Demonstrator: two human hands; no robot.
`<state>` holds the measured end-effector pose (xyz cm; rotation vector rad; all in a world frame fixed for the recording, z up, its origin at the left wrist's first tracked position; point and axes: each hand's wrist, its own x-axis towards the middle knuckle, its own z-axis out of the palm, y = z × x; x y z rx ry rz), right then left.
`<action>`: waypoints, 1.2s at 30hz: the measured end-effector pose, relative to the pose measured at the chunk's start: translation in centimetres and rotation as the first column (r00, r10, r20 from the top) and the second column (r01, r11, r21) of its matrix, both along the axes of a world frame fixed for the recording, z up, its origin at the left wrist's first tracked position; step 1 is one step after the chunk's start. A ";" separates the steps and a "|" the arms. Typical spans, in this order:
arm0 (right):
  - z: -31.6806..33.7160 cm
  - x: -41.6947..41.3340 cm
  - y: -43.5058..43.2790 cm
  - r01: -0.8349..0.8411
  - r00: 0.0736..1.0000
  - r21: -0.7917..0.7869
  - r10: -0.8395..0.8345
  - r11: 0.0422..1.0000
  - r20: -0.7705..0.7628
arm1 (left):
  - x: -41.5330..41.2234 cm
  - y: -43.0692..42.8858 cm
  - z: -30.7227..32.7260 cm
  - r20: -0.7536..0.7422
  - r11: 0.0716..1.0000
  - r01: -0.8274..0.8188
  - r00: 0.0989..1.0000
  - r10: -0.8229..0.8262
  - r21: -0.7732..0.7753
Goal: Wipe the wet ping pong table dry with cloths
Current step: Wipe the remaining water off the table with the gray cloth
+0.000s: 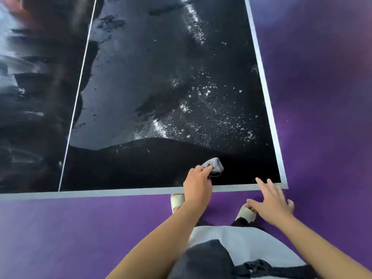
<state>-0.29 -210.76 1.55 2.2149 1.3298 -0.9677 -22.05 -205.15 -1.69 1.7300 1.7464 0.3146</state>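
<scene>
The black ping pong table [141, 97] fills the upper view, with a white centre line and pale edge bands. Water drops and wet streaks glisten across its right half. A small bunched grey cloth [215, 166] lies on the table near the front edge. My left hand [198, 183] reaches over that edge and pinches the cloth with its fingertips. My right hand [271, 200] hovers near the table's front right corner, fingers spread and straight, holding nothing.
The floor [80, 228] is purple all around the table. My feet in pale sandals [178, 201] stand just under the front edge. A dark cloth [207, 258] hangs at my waist at the bottom of the view.
</scene>
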 end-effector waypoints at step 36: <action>11.1 39.1 0.8 0.825 0.388 0.128 -0.388 0.550 -0.836 | 46.7 6.1 10.9 0.811 0.727 0.433 0.506 0.293 -0.533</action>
